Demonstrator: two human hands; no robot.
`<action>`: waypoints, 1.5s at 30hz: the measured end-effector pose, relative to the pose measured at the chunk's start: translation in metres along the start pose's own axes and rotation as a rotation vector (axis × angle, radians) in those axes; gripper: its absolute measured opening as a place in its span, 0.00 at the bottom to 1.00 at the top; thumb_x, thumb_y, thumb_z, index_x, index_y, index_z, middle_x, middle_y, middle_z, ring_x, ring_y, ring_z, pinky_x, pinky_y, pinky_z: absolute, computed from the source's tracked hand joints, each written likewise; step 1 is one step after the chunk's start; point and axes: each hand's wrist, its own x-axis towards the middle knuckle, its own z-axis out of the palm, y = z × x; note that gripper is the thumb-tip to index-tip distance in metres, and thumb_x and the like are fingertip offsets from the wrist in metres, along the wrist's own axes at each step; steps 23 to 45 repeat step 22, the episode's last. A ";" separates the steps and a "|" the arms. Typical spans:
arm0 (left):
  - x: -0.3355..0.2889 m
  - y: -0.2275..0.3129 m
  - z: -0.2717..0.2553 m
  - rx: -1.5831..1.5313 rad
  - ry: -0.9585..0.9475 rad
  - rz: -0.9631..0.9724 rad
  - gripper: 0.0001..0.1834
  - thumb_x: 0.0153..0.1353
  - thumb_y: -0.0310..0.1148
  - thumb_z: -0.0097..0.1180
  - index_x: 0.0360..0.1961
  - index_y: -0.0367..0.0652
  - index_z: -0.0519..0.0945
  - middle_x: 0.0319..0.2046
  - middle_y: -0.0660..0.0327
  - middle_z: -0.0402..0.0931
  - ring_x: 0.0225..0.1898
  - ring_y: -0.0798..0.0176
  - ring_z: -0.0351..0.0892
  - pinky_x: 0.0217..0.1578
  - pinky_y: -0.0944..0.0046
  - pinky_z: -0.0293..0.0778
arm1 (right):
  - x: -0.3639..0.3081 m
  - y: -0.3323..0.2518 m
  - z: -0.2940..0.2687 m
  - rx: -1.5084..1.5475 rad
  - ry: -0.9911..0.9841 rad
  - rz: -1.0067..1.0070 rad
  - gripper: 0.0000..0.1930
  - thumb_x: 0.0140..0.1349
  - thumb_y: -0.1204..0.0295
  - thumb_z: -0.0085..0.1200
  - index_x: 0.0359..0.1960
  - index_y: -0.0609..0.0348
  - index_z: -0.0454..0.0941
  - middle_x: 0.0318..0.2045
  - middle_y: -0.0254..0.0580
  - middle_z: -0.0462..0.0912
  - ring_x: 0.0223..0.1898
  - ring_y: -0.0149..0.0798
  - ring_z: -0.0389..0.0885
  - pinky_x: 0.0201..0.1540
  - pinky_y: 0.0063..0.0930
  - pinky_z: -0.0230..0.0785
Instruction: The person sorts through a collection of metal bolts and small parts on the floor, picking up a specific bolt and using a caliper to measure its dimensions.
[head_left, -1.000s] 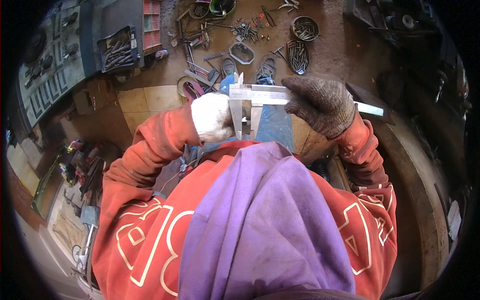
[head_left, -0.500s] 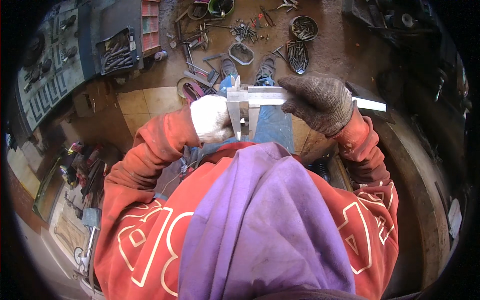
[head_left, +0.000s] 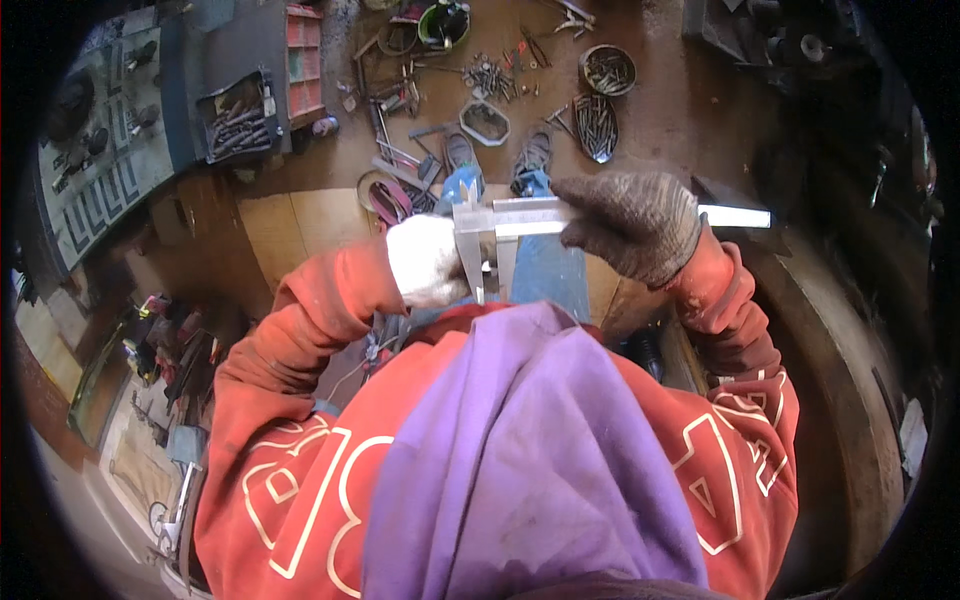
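A steel vernier caliper (head_left: pixel 530 215) lies crosswise in front of my body, its jaws (head_left: pixel 487 262) pointing towards me and parted by a narrow gap. My right hand (head_left: pixel 640 225), in a dark brown knit glove, is closed around its beam, which sticks out past the wrist. My left hand (head_left: pixel 425 260), in a white glove with dirty fingers, is closed beside the jaws at the left. Its fingertips pass behind them. Something small and dark shows between the jaws, but I cannot make out what it is.
On the brown floor beyond my shoes (head_left: pixel 532 160) lie scattered bolts (head_left: pixel 490 80), an octagonal tray (head_left: pixel 484 122), an oval dish of metal pieces (head_left: pixel 596 130) and a round bowl (head_left: pixel 608 70). A dark metal table (head_left: pixel 100 150) stands at left; a curved ledge (head_left: pixel 840 330) runs along the right.
The whole view has shifted slightly, so floor, shoes and caliper sit a little lower in the picture. Both hands keep their hold, and the jaw gap looks about the same.
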 end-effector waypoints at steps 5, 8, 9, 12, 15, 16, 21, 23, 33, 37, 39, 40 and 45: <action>-0.003 0.003 -0.001 -0.044 -0.070 -0.108 0.19 0.55 0.31 0.61 0.49 0.46 0.83 0.51 0.53 0.80 0.51 0.48 0.81 0.54 0.54 0.75 | -0.001 -0.004 0.002 -0.021 -0.030 0.036 0.21 0.55 0.62 0.68 0.50 0.54 0.83 0.32 0.48 0.85 0.34 0.51 0.85 0.36 0.40 0.77; 0.000 0.005 -0.004 0.016 -0.080 -0.129 0.18 0.55 0.33 0.61 0.48 0.46 0.84 0.49 0.53 0.81 0.49 0.47 0.81 0.52 0.54 0.76 | -0.002 -0.002 0.004 -0.028 -0.033 0.039 0.21 0.55 0.62 0.67 0.50 0.54 0.83 0.32 0.48 0.85 0.34 0.51 0.85 0.36 0.40 0.77; -0.001 0.005 -0.003 0.015 -0.080 -0.130 0.18 0.55 0.33 0.61 0.48 0.46 0.84 0.49 0.53 0.81 0.49 0.47 0.81 0.52 0.54 0.76 | -0.002 0.000 0.005 -0.032 -0.028 0.029 0.21 0.55 0.62 0.67 0.50 0.55 0.83 0.33 0.48 0.85 0.35 0.51 0.85 0.37 0.39 0.78; -0.002 0.000 0.002 0.045 -0.051 -0.111 0.17 0.57 0.34 0.61 0.48 0.46 0.84 0.48 0.53 0.82 0.47 0.48 0.82 0.51 0.54 0.77 | -0.002 0.005 0.008 -0.012 -0.017 0.014 0.20 0.55 0.62 0.68 0.49 0.55 0.83 0.34 0.48 0.85 0.36 0.51 0.86 0.38 0.38 0.78; -0.001 -0.003 0.004 0.042 -0.045 -0.078 0.16 0.58 0.33 0.61 0.48 0.47 0.84 0.47 0.53 0.82 0.47 0.49 0.82 0.50 0.55 0.77 | -0.002 0.004 0.008 -0.001 -0.024 0.036 0.20 0.55 0.63 0.68 0.48 0.56 0.83 0.35 0.49 0.86 0.37 0.50 0.86 0.39 0.37 0.79; 0.000 -0.001 0.003 0.020 -0.055 -0.104 0.16 0.58 0.33 0.61 0.48 0.47 0.84 0.47 0.54 0.82 0.47 0.49 0.82 0.50 0.55 0.77 | -0.002 0.004 0.008 -0.014 -0.039 0.055 0.20 0.55 0.63 0.68 0.48 0.56 0.84 0.36 0.49 0.86 0.37 0.50 0.86 0.39 0.37 0.79; -0.002 -0.004 0.006 -0.032 -0.032 -0.101 0.16 0.58 0.33 0.62 0.48 0.46 0.84 0.48 0.54 0.82 0.47 0.51 0.83 0.51 0.55 0.77 | -0.001 0.004 0.010 0.015 -0.042 0.070 0.20 0.56 0.62 0.68 0.49 0.56 0.83 0.37 0.48 0.86 0.38 0.49 0.87 0.40 0.36 0.79; -0.002 -0.006 0.007 -0.025 -0.031 -0.093 0.16 0.58 0.33 0.62 0.49 0.47 0.84 0.48 0.55 0.82 0.48 0.51 0.83 0.51 0.55 0.77 | -0.001 0.004 0.010 0.013 -0.051 0.074 0.21 0.57 0.60 0.67 0.50 0.56 0.83 0.37 0.48 0.87 0.38 0.49 0.87 0.40 0.36 0.79; -0.002 -0.006 0.007 -0.025 -0.031 -0.093 0.16 0.58 0.33 0.62 0.49 0.47 0.84 0.48 0.55 0.82 0.48 0.51 0.83 0.51 0.55 0.77 | -0.001 0.004 0.010 0.013 -0.051 0.074 0.21 0.57 0.60 0.67 0.50 0.56 0.83 0.37 0.48 0.87 0.38 0.49 0.87 0.40 0.36 0.79; -0.002 -0.006 0.007 -0.025 -0.031 -0.093 0.16 0.58 0.33 0.62 0.49 0.47 0.84 0.48 0.55 0.82 0.48 0.51 0.83 0.51 0.55 0.77 | -0.001 0.004 0.010 0.013 -0.051 0.074 0.21 0.57 0.60 0.67 0.50 0.56 0.83 0.37 0.48 0.87 0.38 0.49 0.87 0.40 0.36 0.79; -0.002 -0.006 0.007 -0.025 -0.031 -0.093 0.16 0.58 0.33 0.62 0.49 0.47 0.84 0.48 0.55 0.82 0.48 0.51 0.83 0.51 0.55 0.77 | -0.001 0.004 0.010 0.013 -0.051 0.074 0.21 0.57 0.60 0.67 0.50 0.56 0.83 0.37 0.48 0.87 0.38 0.49 0.87 0.40 0.36 0.79; -0.002 -0.006 0.007 -0.025 -0.031 -0.093 0.16 0.58 0.33 0.62 0.49 0.47 0.84 0.48 0.55 0.82 0.48 0.51 0.83 0.51 0.55 0.77 | -0.001 0.004 0.010 0.013 -0.051 0.074 0.21 0.57 0.60 0.67 0.50 0.56 0.83 0.37 0.48 0.87 0.38 0.49 0.87 0.40 0.36 0.79; -0.002 -0.006 0.007 -0.025 -0.031 -0.093 0.16 0.58 0.33 0.62 0.49 0.47 0.84 0.48 0.55 0.82 0.48 0.51 0.83 0.51 0.55 0.77 | -0.001 0.004 0.010 0.013 -0.051 0.074 0.21 0.57 0.60 0.67 0.50 0.56 0.83 0.37 0.48 0.87 0.38 0.49 0.87 0.40 0.36 0.79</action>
